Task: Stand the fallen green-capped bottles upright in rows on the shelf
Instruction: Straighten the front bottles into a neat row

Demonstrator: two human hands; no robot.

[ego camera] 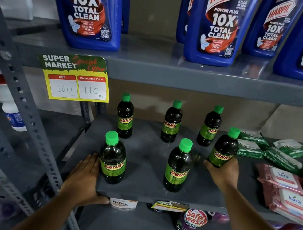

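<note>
Left hand (pixel 83 180) sat nearest the camera, flat and open on the front-left corner of the shelf (pixel 144 191), thumb hooked under the lip, fingers spread along the top. Not gripping any bottle; looked like bracing on the shelf while the other arm reached. Fingers lay just beside the front-left bottle (pixel 113 158), possibly brushing its base, contact unclear.

Front row: front-left bottle upright near the left edge, front-middle bottle (pixel 178 166) upright and apart from it, labels facing out. The gap between them roughly matched the back row spacing, so the layout read as two rows of three.

Right hand (pixel 223 174) was further in, arm stretched forward and up from lower right, wrist roughly straight. Fingers wrapped around the lower body of the right bottle (pixel 224 148), palm under and behind the base, closed on it. Bottle leaned slightly to the right, base seemingly at or just above the shelf surface, can't tell which. It sat a bit deeper than the other two front bottles, so likely being set or nudged into the third front slot.

Back row: back-left bottle (pixel 125 116), back-middle bottle (pixel 172 122), back-right bottle (pixel 209 126), all upright, well spaced, near the rear of the shelf.

No fallen bottles visible. Judged near done, only the held bottle left to settle and release.

Green packets (pixel 251 147) and pink wipes (pixel 286 191) crowded the right side, close to the held bottle, so little room there. Price tag (pixel 76 80) hung from the upper shelf edge at left.
</note>
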